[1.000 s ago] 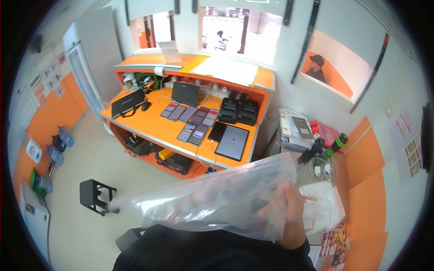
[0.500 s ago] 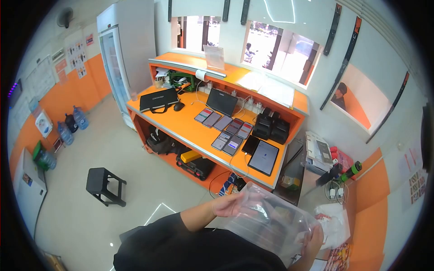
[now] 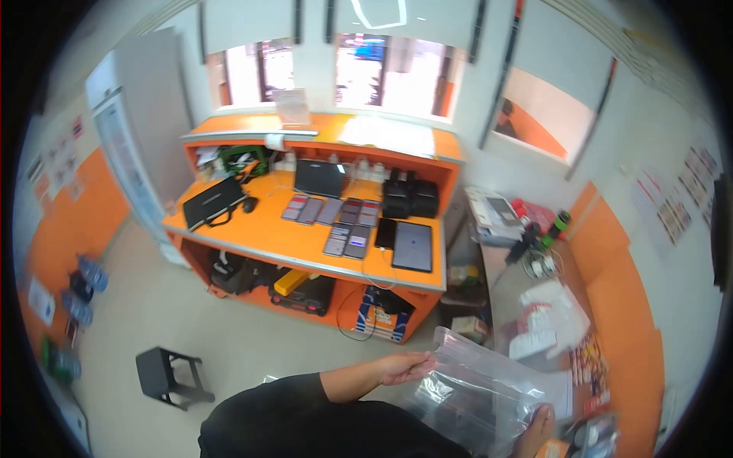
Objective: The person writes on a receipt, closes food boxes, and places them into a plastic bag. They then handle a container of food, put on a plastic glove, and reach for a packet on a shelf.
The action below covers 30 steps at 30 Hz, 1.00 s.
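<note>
A large clear plastic bag (image 3: pixel 489 385) is stretched between my two hands at the lower right. My left hand (image 3: pixel 407 368) pinches its near-left edge, the fingers closed. At the other side, my right hand (image 3: pixel 537 432) grips the bag's right edge, partly cut off by the bottom of the view. Nothing distinct shows inside the bag. Beyond it to the right, a crumpled white plastic bag (image 3: pixel 561 309) lies on the side counter.
An orange desk (image 3: pixel 263 240) carries several phones (image 3: pixel 336 239), a tablet (image 3: pixel 412 246), a laptop (image 3: pixel 319 178) and black devices (image 3: pixel 410 197). A printer-like machine (image 3: pixel 495 216) and green-capped bottle (image 3: pixel 557 227) stand on the side counter (image 3: pixel 500 286). A black stool (image 3: pixel 169 374) is at lower left.
My view has turned to the right, so the desk and stool appear further left. Both hands keep hold of the clear bag, which now sits slightly lower in view.
</note>
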Each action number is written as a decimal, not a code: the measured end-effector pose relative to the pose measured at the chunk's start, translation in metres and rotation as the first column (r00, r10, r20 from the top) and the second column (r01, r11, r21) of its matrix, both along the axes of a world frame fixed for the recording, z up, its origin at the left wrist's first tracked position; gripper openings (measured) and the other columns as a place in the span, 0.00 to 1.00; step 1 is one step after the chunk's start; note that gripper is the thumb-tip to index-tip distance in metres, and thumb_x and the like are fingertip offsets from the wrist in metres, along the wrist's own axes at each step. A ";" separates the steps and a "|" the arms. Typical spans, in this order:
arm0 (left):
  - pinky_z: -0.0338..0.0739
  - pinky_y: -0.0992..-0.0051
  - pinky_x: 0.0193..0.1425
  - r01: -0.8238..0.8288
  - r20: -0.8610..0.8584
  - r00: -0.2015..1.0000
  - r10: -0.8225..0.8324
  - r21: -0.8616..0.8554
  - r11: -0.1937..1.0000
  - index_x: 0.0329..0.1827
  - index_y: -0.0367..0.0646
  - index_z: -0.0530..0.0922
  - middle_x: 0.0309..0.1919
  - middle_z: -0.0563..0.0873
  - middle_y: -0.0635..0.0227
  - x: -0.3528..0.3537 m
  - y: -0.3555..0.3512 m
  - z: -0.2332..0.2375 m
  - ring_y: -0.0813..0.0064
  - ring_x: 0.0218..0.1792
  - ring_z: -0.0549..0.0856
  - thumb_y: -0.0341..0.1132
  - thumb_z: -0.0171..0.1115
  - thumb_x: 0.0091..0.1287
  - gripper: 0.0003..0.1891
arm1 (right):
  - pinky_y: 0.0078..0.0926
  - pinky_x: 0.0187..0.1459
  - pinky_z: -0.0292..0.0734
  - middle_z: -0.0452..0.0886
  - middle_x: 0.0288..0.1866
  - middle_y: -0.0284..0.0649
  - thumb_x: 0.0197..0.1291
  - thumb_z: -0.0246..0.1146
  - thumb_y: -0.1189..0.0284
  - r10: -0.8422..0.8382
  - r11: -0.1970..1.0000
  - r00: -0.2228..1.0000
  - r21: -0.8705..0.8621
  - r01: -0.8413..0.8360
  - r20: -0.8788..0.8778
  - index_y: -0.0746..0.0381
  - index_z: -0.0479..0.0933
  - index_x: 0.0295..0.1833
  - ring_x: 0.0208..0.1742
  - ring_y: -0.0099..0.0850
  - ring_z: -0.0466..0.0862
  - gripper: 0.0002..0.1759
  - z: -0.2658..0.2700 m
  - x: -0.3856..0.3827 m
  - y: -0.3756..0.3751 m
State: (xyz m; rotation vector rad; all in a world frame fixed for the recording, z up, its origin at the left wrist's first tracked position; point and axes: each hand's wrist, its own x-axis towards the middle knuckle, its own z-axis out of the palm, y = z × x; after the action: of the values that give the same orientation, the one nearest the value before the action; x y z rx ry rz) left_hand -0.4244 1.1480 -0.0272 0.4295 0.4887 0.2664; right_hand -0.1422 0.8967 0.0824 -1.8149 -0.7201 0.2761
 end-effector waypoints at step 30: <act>0.78 0.80 0.45 0.788 -0.234 0.560 -0.795 0.448 0.423 0.44 0.38 0.79 0.39 0.83 0.68 0.197 -0.281 -0.004 0.78 0.40 0.82 0.35 0.61 0.72 0.09 | 0.18 0.19 0.69 0.74 0.20 0.30 0.73 0.57 0.66 -0.774 0.522 0.549 0.173 0.835 -0.316 0.63 0.77 0.41 0.15 0.18 0.74 0.12 -0.017 -0.147 -0.443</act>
State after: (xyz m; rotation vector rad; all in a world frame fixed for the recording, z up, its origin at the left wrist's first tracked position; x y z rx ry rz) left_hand -0.2274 0.8667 -0.0310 1.1470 0.1337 -0.5712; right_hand -0.2889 0.4542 0.0656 -1.5932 0.2909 -0.2812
